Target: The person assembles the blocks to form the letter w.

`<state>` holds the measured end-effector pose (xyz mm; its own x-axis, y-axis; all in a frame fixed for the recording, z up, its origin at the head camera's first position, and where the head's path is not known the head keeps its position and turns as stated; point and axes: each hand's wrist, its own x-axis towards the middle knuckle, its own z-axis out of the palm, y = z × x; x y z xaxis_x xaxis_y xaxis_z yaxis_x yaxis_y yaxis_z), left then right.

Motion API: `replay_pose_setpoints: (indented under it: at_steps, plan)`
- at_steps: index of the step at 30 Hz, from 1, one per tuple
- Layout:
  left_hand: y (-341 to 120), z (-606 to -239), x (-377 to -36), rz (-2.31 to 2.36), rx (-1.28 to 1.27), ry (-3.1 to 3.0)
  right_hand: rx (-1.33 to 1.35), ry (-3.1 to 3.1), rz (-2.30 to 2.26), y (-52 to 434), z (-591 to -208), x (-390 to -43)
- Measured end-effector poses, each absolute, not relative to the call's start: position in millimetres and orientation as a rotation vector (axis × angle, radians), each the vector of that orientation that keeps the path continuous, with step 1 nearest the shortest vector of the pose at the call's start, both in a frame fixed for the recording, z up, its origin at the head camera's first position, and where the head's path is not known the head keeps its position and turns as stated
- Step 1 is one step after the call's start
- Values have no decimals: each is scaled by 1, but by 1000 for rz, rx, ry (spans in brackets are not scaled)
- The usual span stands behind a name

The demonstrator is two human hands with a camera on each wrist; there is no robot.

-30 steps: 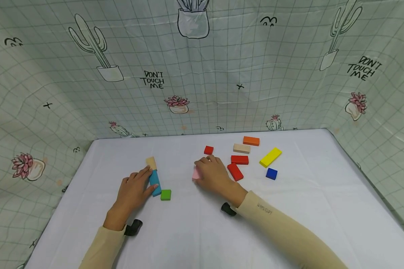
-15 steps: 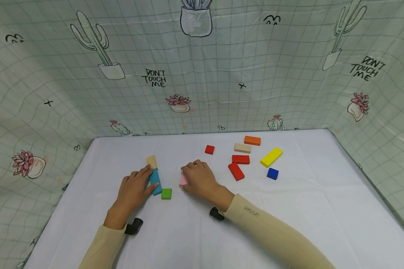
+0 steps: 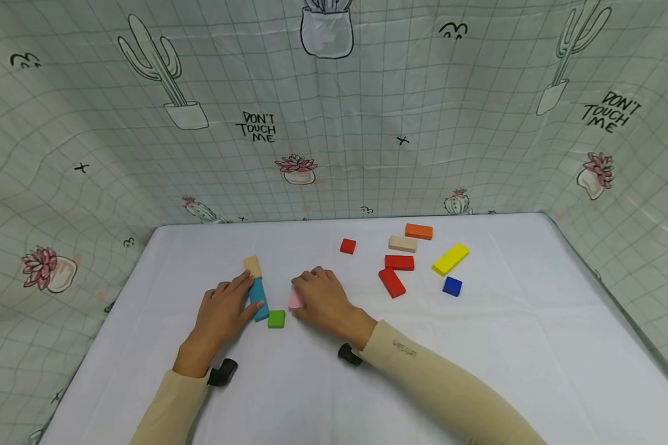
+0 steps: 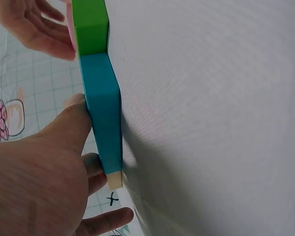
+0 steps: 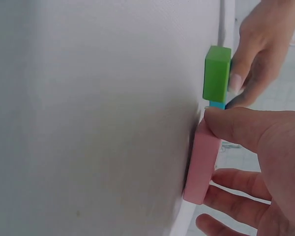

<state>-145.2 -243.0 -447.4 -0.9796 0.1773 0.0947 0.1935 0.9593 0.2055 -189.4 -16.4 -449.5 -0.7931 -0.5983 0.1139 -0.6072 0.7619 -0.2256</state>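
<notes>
My left hand [image 3: 225, 309] lies flat on the white table [image 3: 334, 383], its thumb and fingers [image 4: 73, 128] resting against the left side of a teal block [image 3: 258, 298]. A beige block [image 3: 252, 266] sits at that block's far end and a green cube [image 3: 276, 319] at its near end. My right hand [image 3: 323, 300] pinches a pink block [image 5: 201, 167] between thumb and fingers. The pink block [image 3: 296, 300] lies on the table just right of the green cube [image 5: 217, 73], a small gap apart.
Several loose blocks lie at the right back: a red cube [image 3: 347, 246], a beige block [image 3: 403, 243], an orange block [image 3: 419, 231], two red blocks [image 3: 399, 262], a yellow block [image 3: 450, 259] and a blue cube [image 3: 452, 286]. Patterned cloth walls [image 3: 334, 123] enclose the table.
My right hand has slid the pink block leftwards across the table, close to the green cube. The left hand and the teal block have stayed put.
</notes>
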Motion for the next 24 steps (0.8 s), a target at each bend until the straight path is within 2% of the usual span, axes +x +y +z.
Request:
replay_pose_setpoints:
  at_steps: [24]
  plan:
    - [-242, -446, -145, -311, -284, -3051, 1000, -2908, 300, -26, -451, -186]
